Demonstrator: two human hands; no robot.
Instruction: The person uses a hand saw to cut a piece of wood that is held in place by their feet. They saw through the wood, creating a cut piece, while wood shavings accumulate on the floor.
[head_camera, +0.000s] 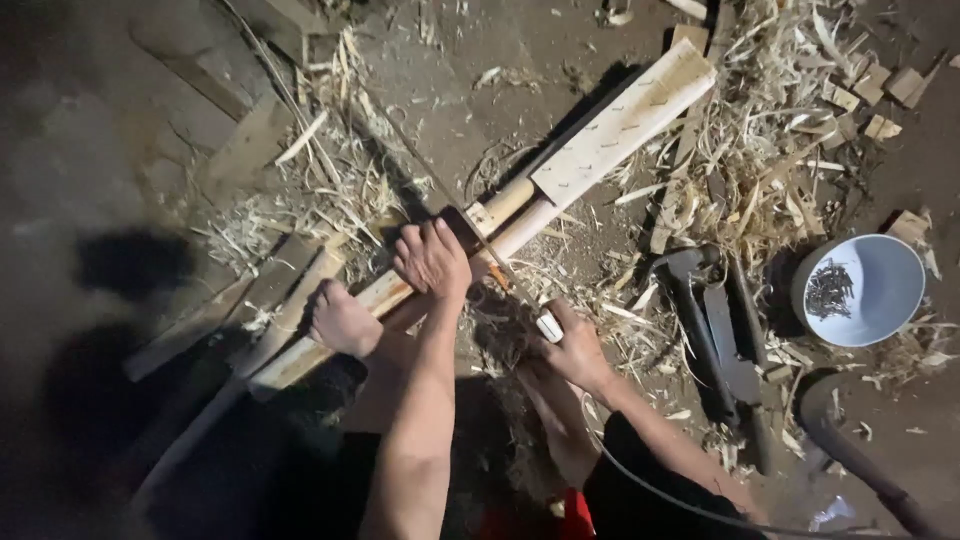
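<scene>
Wooden bat blank (560, 170) lying slantwise on the dirt floor (80, 150), broad pale blade toward the upper right, round handle end running down to the lower left. Left hand (432, 258) pressed down on the handle section, fingers (415, 245) curled over the wood and clamped on it. Right hand (572, 350) just beside the stock on its near side, fingers wrapped shut around the pale handle of a saw (548, 326), thin blade slanting up and left across the wood close to the left hand; teeth too blurred to make out. Bare foot (342, 320) planted on the lower left stretch of the blank, touching it, just left of the left forearm. Second pale length of wood (300, 355) lying alongside under the foot, exact join between the two pieces hard to tell. Heaps of wood shavings (760, 150) spread around the blade end and along the left side. Dark metal hand tools (720, 340) lying together on the floor to the right of the right hand, well apart from the blank. White bowl (885, 300) further right, holding a small cluster of dark nails (828, 288). Small offcut blocks (880, 95) scattered near the upper right corner. Dark curved cable (680, 505) trailing below the right forearm.
</scene>
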